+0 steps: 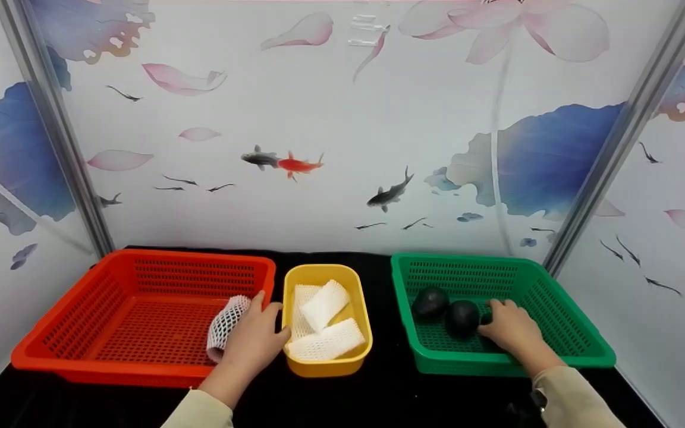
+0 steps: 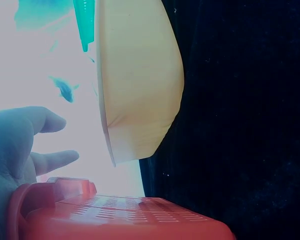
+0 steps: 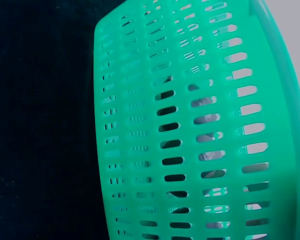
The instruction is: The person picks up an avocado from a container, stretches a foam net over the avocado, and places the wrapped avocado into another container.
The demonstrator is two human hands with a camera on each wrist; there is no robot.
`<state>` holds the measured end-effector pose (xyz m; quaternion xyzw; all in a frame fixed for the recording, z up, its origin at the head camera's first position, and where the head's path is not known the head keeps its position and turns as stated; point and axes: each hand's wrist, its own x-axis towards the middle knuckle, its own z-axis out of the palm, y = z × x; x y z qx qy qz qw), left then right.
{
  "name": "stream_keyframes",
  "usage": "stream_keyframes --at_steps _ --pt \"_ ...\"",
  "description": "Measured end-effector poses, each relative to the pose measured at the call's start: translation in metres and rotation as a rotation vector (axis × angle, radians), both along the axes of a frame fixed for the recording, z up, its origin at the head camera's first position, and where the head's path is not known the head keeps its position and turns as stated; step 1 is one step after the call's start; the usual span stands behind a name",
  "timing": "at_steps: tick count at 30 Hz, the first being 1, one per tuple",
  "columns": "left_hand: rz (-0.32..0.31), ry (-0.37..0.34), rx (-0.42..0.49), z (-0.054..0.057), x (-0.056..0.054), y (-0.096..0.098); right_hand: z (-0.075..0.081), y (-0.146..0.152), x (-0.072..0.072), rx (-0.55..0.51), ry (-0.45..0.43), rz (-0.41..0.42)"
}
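My left hand [image 1: 254,333] reaches over the right rim of the red basket [image 1: 158,330], thumb and fingers spread apart. Beside it in the basket lies a white foam net sleeve [image 1: 223,327] around something mostly hidden; whether the hand touches it I cannot tell. In the left wrist view the fingers [image 2: 55,159] hold nothing visible. My right hand [image 1: 512,326] is inside the green basket [image 1: 574,333], its fingertips beside a dark, smooth, rounded object [image 1: 462,318], resembling an avocado. A second dark rounded object [image 1: 431,303] lies to its left. The green wall hides the right hand's fingers in the right wrist view.
Between the two baskets stands a yellow tub [image 1: 328,368] with several white foam net sleeves [image 1: 327,342] inside. A black cloth [image 1: 342,404] covers the table. Printed panels [image 1: 342,107] with metal posts [image 1: 57,131] close off the back and sides.
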<state>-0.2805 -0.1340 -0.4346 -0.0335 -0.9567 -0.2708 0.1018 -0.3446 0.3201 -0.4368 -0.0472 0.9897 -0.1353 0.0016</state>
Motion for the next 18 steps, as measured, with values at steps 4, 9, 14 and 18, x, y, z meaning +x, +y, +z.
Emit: stream_keyframes --at_steps 4,9,14,18 --pt "0.001 0.000 -0.003 0.0005 0.0001 0.0001 -0.0007 0.0003 -0.0017 -0.006 -0.070 0.008" --pt "0.006 -0.015 -0.003 0.0012 0.0001 0.0005 -0.0016 0.0002 -0.0017 0.013 -0.090 0.026" --pt "0.010 -0.033 0.001 0.0003 0.0001 -0.0006 -0.0011 -0.0011 0.0014 0.056 -0.072 0.043" --pt "0.006 -0.035 0.006 -0.0003 -0.0004 -0.0010 0.0002 -0.0016 0.0043 0.076 -0.052 0.053"
